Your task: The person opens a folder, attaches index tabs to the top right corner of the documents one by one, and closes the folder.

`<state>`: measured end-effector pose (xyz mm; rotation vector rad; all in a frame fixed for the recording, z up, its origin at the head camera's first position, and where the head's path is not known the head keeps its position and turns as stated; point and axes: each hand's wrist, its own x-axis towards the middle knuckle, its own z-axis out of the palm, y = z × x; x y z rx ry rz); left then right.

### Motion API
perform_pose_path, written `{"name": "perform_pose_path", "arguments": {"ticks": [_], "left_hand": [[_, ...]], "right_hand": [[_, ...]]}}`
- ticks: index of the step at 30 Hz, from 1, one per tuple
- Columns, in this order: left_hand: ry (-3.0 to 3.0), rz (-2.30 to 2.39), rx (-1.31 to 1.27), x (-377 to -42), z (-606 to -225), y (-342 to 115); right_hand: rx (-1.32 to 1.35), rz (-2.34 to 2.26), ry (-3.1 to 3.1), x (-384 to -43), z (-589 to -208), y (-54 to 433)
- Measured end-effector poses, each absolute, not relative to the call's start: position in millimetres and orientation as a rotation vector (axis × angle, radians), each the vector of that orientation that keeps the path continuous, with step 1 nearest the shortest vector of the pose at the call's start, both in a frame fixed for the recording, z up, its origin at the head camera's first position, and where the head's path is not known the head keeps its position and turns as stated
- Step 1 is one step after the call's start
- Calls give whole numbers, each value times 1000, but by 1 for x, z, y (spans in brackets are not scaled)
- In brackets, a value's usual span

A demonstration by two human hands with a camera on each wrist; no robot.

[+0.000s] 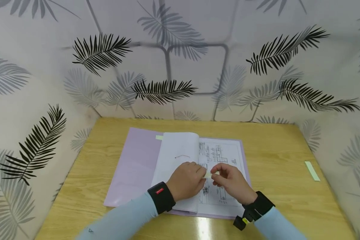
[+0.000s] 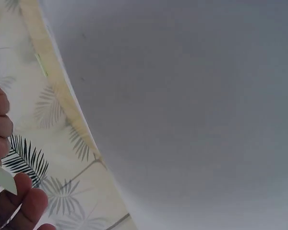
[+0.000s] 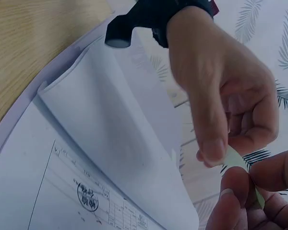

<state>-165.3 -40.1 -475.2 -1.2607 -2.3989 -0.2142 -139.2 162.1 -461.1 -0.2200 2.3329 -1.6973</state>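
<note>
Between my two hands is a small pale green sticky strip. My left hand pinches one end of it, thumb against curled fingers. The other end is pinched by the thumb and fingers of my right hand. Both hands are over an open lilac folder that lies on the table. Inside the folder, a white sheet is turned over to the left, with a short reddish line on it. To the right lies a page with printed technical drawings, partly hidden by my hands.
Another pale green strip sticks out at the turned sheet's upper left edge. A longer pale green strip lies near the right edge of the wooden table. Leaf-patterned cloth hangs behind the table and along its sides.
</note>
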Motion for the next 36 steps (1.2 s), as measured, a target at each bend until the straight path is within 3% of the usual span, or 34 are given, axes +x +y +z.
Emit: {"name": "perform_pose_path", "arguments": {"ticks": [10,16,29,36], "left_hand": [[-2337,-298,-1424,-174,-460,-46],[-2396,-224,-1389,-181,-463,-32],[-2897,-68,-1163,-208,-463,32],[-3053,-24,-1091,-224,-481,66]], "right_hand": [[-319,-1551,2408,-146,-448,159],[-352,-1499,2399,-165,-461,172],[108,-1277,2620,-240,-486,253],[203,-1192,2667,-267,-500,264]]}}
